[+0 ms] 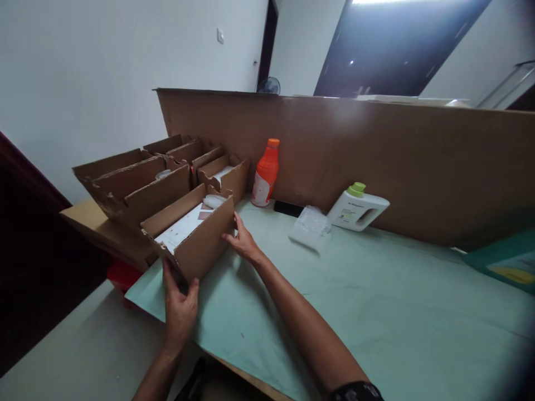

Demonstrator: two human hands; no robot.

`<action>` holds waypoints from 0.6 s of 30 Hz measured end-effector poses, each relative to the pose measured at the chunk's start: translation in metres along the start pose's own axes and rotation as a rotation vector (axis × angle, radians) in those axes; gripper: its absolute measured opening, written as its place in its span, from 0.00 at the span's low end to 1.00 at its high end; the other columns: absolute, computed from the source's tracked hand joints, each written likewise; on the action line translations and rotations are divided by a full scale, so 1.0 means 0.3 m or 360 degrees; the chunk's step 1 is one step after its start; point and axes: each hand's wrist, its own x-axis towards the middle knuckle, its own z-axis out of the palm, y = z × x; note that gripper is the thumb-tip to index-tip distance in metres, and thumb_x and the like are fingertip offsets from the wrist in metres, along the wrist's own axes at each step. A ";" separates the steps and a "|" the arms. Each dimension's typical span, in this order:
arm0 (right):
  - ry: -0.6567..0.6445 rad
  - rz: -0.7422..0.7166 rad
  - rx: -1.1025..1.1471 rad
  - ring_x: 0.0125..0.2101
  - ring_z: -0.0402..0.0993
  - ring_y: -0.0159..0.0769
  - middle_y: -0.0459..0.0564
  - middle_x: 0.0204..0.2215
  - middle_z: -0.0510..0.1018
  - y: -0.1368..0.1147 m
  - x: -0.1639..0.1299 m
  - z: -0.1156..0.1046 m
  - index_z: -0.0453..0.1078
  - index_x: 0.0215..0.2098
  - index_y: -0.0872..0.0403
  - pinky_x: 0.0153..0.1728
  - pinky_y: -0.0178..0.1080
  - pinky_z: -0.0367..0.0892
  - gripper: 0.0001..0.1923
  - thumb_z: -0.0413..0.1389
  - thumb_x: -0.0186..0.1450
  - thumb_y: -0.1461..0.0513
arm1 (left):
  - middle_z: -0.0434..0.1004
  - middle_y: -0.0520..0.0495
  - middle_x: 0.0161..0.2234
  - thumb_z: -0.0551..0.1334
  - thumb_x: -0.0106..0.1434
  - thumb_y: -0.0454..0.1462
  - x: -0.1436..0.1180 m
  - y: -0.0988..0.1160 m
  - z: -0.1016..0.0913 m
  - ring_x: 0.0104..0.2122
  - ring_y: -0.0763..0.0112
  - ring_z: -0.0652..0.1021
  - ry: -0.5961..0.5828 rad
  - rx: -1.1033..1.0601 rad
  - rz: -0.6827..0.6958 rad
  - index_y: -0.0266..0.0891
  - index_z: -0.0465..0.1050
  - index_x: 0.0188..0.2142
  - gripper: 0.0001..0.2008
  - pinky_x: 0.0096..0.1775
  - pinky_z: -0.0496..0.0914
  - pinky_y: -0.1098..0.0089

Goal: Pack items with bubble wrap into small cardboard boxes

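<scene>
- Now my left hand (179, 312) grips the near corner of the open cardboard box (196, 236), fingers closed on its edge.
- My right hand (242, 242) presses flat on its far side, fingers narrow.
- I judge the box is already filled with papers, not yet closed; it stands on the green table (376, 312), beside other boxes (137, 178).

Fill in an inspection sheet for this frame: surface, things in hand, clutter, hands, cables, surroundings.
Surface: pale green table cover over a table, lit from above.
Things in hand: open cardboard box with printed sheets inside, nearest of a row of similar boxes.
Clutter: orange bottle, white jug with green cap, bubble wrap, dark flat object, green-and-yellow item at the right edge.
Hands: left hand grips the box's near corner; right hand rests against its side.
Cables: nothing seen.
Surroundings: tall cardboard sheet standing behind the table, white wall, dark doorway, fan.
</scene>
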 end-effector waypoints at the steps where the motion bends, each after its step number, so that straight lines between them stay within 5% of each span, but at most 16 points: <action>1: 0.0009 0.0028 -0.0058 0.66 0.58 0.50 0.58 0.68 0.60 0.016 0.011 0.025 0.42 0.73 0.52 0.63 0.54 0.59 0.48 0.61 0.61 0.56 | 0.49 0.40 0.72 0.64 0.64 0.40 0.021 -0.010 0.006 0.70 0.56 0.55 0.0012 -0.0003 -0.0039 0.44 0.44 0.72 0.42 0.69 0.50 0.56; 7: 0.0031 0.0083 -0.0392 0.70 0.46 0.52 0.69 0.71 0.48 0.075 0.040 0.162 0.36 0.73 0.64 0.68 0.53 0.50 0.47 0.56 0.67 0.55 | 0.59 0.41 0.68 0.62 0.65 0.43 0.177 -0.069 0.057 0.66 0.59 0.64 0.0122 -0.0041 -0.0160 0.46 0.46 0.71 0.39 0.67 0.57 0.58; 12: -0.0167 -0.0056 -0.0596 0.67 0.56 0.48 0.63 0.67 0.62 0.085 -0.007 0.241 0.54 0.70 0.58 0.67 0.51 0.54 0.36 0.57 0.65 0.61 | 0.58 0.35 0.68 0.60 0.66 0.45 0.221 -0.160 0.116 0.66 0.56 0.65 0.0180 0.0109 -0.0291 0.41 0.43 0.72 0.41 0.67 0.58 0.55; 18: -0.0357 -0.0171 -0.0832 0.67 0.57 0.46 0.57 0.62 0.72 0.046 -0.222 0.218 0.72 0.56 0.55 0.67 0.50 0.53 0.19 0.56 0.67 0.62 | 0.65 0.38 0.64 0.59 0.66 0.43 0.213 -0.205 0.127 0.63 0.57 0.69 0.0167 0.0159 -0.0235 0.42 0.48 0.70 0.36 0.65 0.60 0.55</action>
